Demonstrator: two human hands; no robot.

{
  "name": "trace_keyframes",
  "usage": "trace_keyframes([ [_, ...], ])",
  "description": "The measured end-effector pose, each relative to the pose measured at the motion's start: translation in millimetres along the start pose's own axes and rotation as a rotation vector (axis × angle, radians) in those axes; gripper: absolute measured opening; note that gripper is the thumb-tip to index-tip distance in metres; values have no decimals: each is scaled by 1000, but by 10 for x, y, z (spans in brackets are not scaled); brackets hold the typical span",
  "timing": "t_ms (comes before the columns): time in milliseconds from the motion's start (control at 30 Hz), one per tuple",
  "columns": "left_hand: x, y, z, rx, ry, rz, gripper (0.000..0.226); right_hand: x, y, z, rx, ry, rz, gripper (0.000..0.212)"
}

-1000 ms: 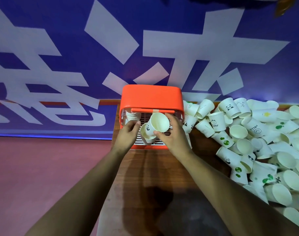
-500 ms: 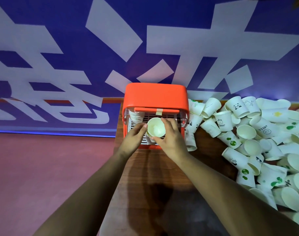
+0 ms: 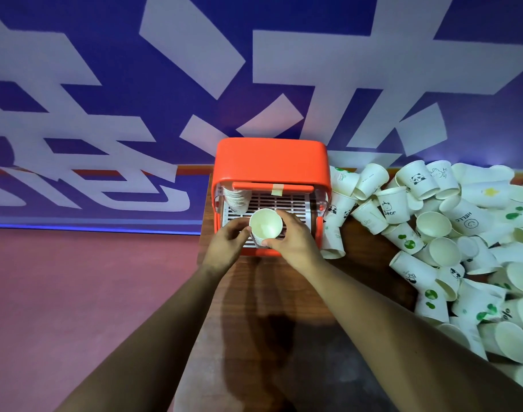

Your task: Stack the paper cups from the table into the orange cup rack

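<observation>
Head view, looking down past both forearms. Paper cup (image 3: 266, 224) held mouth-up over the front of the orange cup rack (image 3: 270, 162), just above its white slatted grille (image 3: 281, 203). Right hand (image 3: 296, 242) wrapped round the cup's right side, thumb curled against its near side. Left hand (image 3: 224, 245) closing in from the left, bent fingers (image 3: 240, 232) pressed to the cup wall.

Rack parked at the far left corner of the tabletop (image 3: 284, 322), backed up against a blue wall banner (image 3: 105, 55) with big white strokes. Short nested stack of cups (image 3: 236, 197) already sitting in the rack's back left corner. Strip of tan tape (image 3: 277, 189) stuck on the front bar. Crowding the rack's right side: one leaning cup (image 3: 333, 239) touching the rack wall, then a huge loose heap of cups (image 3: 462, 233) spread toward the right edge of the tabletop, mostly tipped over. Panda print, a "Bear" one and a "HELLO" one in there. Reddish floor (image 3: 75, 292) off the left edge.

Harder bits: lower half of the held cup buried behind both hands. Looks like another cup wall right under it, but can't tell if nested. Front of the grille covered by the hands too. Heap chopped off by the right side of the picture, near edge of the tabletop lost at the bottom under dark shadow. Most small prints too tiny to read.
</observation>
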State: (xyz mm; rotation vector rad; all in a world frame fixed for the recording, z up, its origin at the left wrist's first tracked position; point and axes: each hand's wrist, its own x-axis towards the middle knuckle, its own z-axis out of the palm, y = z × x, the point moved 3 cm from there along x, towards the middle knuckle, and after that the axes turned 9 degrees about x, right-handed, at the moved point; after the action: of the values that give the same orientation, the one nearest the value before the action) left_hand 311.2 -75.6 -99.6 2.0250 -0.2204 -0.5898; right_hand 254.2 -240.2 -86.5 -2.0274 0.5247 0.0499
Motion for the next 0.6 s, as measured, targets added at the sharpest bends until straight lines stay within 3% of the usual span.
trace_keyframes([
  [200,18,46,6,107,25,-41,21,-18,-25,41,-34,5,30,85],
  [367,-132,117,-42,243,163,8,16,-311,-33,-203,-75,15,56,82],
  [500,-355,210,50,262,56,136,4,-739,136,-674,-60,108,31,56],
  [600,-517,298,294,264,-66,219,7,-1151,427,-1089,-128,190,140,59],
])
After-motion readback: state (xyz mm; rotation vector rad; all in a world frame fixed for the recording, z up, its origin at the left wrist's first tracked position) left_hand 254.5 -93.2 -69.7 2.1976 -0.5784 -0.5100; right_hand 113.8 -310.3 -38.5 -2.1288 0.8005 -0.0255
